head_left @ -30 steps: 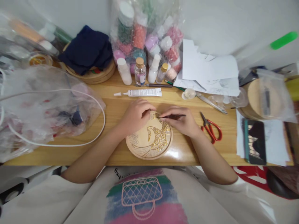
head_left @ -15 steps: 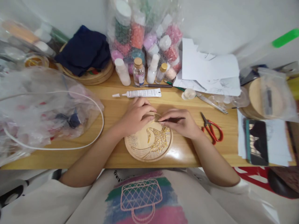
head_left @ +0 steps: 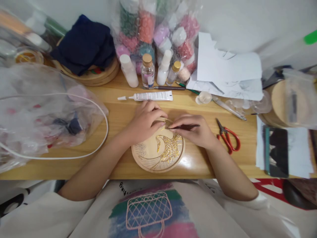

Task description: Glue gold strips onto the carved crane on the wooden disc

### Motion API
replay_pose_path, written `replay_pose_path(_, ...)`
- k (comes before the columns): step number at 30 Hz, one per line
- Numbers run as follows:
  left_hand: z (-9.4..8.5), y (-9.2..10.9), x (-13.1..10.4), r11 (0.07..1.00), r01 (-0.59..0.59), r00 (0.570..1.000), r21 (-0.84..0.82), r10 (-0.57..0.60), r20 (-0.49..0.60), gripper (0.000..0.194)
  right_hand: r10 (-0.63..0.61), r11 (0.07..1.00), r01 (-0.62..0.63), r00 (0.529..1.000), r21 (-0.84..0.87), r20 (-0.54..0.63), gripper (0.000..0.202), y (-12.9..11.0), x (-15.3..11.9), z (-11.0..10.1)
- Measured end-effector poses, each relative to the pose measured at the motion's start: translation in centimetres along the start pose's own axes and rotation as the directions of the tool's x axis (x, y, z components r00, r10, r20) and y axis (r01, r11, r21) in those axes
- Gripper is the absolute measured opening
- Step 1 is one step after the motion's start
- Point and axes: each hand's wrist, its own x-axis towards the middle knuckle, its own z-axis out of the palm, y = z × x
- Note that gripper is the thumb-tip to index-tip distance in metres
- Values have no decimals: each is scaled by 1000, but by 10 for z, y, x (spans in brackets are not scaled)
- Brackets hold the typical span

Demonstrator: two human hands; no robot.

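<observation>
Fingers of your right hand (head_left: 196, 130) are pinched around a slim dark tool (head_left: 188, 126), its tip pointed at the upper part of the round wooden board (head_left: 146, 158). That board lies flat on the wooden table (head_left: 116, 167), just in front of you, between your forearms. Your left hand (head_left: 145, 122) lies over its upper left edge, fingers bent and thumb turned inward — whether they grip the rim, I cannot tell. Gold lines fill the long-necked bird (head_left: 170, 147), while the lines at the lower left are pale.

The step in hand looks like fine work on the line pattern near the top edge. The next move seems to call for a steady board and a light, exact tip — with your fingertips clear of the gold. Above your left hand lies a white tube (head_left: 152, 96); red-handled pliers (head_left: 229, 137) lie right of your right hand.
</observation>
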Motion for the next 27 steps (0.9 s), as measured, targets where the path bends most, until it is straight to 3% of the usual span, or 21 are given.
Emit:
replay_pose_path(6, -9, 1, -1, 999, -28, 997, -28, 26, -67, 20, 29, 999, -28, 1000, -17, 7, 11, 0, -1, 0)
replay_pose_path(9, -17, 6, -11, 982, -19, 996, 189, 36, -86, 22, 18, 1000, -18, 1000, -13, 5, 10, 1, -1, 0)
replay_pose_path(12, -21, 12, -28, 899, -131, 987, 419, 156, -27, 26, -13, 1000, 13, 1000, -7, 11, 10, 2, 0, 0)
replay_pose_path(15, -19, 13, -43, 831, -271, 959, 486, 274, 65, 37, -13, 1000, 13, 999, -7, 30, 13, 3, -1, 0)
replay_pose_path(19, -14, 9, -49, 818, -308, 951, 486, 282, 129, 51, -28, 999, 28, 999, 19, 37, 12, 4, -1, -1)
replay_pose_path(27, -12, 5, -48, 794, -335, 942, 507, 295, 159, 50, -27, 1000, 27, 998, 11, 54, 9, 5, -1, -2)
